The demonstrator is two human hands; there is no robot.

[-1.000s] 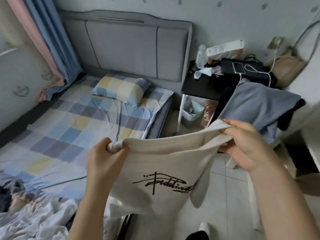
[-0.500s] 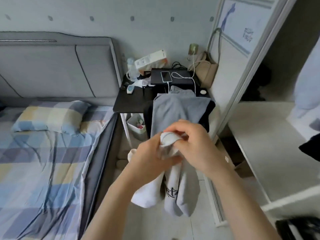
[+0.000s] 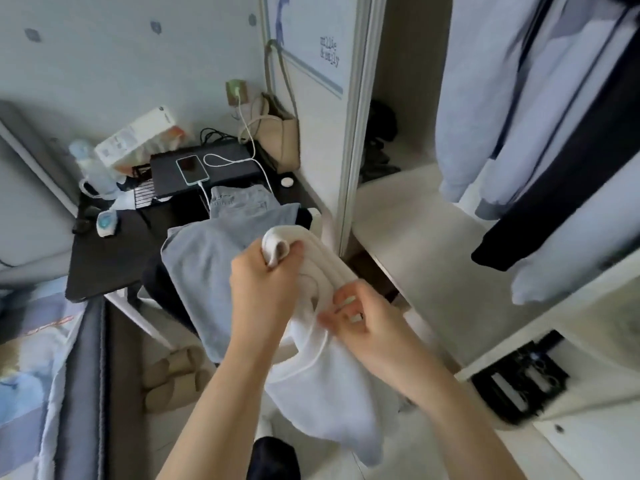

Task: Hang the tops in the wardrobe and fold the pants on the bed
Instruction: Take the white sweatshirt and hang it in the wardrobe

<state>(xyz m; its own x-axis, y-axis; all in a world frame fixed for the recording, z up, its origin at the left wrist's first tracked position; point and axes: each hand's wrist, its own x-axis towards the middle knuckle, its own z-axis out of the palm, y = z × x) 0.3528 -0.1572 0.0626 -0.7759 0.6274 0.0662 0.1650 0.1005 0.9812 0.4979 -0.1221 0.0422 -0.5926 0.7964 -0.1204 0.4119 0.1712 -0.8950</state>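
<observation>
A cream white top (image 3: 322,386) hangs bunched between my hands in the middle of the view. My left hand (image 3: 266,289) grips its gathered upper edge, with a roll of fabric poking out above my fingers. My right hand (image 3: 367,327) pinches the fabric just to the right and lower. Behind the top, grey clothes (image 3: 204,268) and a pair of light jeans (image 3: 239,202) are draped over a chair. The open wardrobe (image 3: 433,244) is at right, with pale and dark garments (image 3: 540,109) hanging inside. The bed's edge (image 3: 41,368) shows at lower left.
A black bedside table (image 3: 104,258) holds a charging phone (image 3: 192,169), a box, a bottle and cables. A beige bag (image 3: 280,133) hangs by the wardrobe's side panel. Slippers (image 3: 173,379) lie on the floor under the table. A dark drawer organiser (image 3: 519,379) is at lower right.
The view swung right from the bed to the open wardrobe. The top, first stretched wide between my hands, is now bunched together, and my right hand has shifted lower on the fabric.
</observation>
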